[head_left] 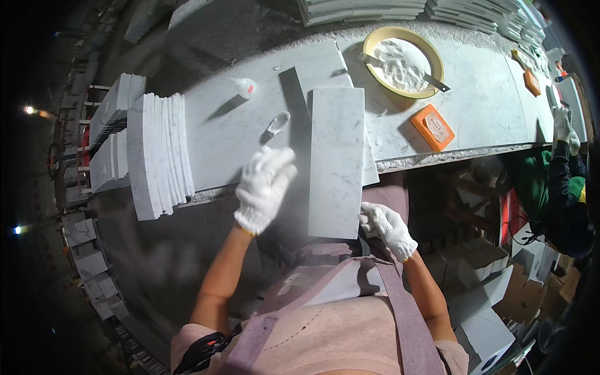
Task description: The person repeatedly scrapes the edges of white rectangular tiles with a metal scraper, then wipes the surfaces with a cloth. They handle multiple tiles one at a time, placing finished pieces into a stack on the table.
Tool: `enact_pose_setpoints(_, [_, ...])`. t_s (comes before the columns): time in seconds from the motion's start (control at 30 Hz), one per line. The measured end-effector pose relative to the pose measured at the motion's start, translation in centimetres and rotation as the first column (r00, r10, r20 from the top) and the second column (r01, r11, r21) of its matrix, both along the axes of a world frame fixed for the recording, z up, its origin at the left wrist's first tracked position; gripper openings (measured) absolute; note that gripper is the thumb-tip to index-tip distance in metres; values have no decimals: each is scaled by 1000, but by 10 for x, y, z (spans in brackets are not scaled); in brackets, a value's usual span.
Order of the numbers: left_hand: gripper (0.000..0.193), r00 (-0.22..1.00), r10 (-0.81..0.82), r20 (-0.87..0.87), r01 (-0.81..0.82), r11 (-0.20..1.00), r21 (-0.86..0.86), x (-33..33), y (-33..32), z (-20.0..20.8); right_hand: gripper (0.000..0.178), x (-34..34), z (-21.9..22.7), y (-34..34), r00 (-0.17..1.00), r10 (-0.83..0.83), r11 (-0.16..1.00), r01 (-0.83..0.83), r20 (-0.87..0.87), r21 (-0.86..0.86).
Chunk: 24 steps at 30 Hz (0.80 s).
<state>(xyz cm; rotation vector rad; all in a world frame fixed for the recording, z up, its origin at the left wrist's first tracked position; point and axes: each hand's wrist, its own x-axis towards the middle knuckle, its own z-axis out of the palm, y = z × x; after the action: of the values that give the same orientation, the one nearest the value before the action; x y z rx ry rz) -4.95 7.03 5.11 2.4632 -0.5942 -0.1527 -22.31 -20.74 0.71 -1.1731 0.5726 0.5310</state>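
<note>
A long white marble tile (336, 162) with grey veins reaches from the worktable toward my body, its near end past the table edge. My right hand (389, 228), in a white knitted glove, grips the tile's lower right edge with the fingers curled. To the tile's left, my gloved left hand (267, 181) hovers near the table edge. Its fingers are stretched out, slightly blurred, and hold nothing I can see. Beyond it lie a small clear-white lump (279, 123) and a white squeeze bottle (246, 88). Another slab (322, 65) lies partly under the tile.
Marble tiles (159, 153) stand stacked at the left table edge. A yellow bowl (440, 70) holds white powder and a putty knife (435, 82). Near it is an orange block (432, 127). A co-worker's gloved hands (564, 128) are at far right. More tiles (362, 9) line the back.
</note>
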Motion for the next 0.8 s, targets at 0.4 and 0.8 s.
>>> enact_pose_setpoints(0.4, [16, 943, 250, 219, -214, 961, -175, 95, -9, -47, 54, 12, 25, 15, 995, 21, 999, -16, 101, -48])
enact_pose_setpoints(0.8, [22, 876, -161, 454, 277, 940, -201, 93, -116, -11, 37, 21, 27, 18, 968, 119, 973, -68, 222, -223])
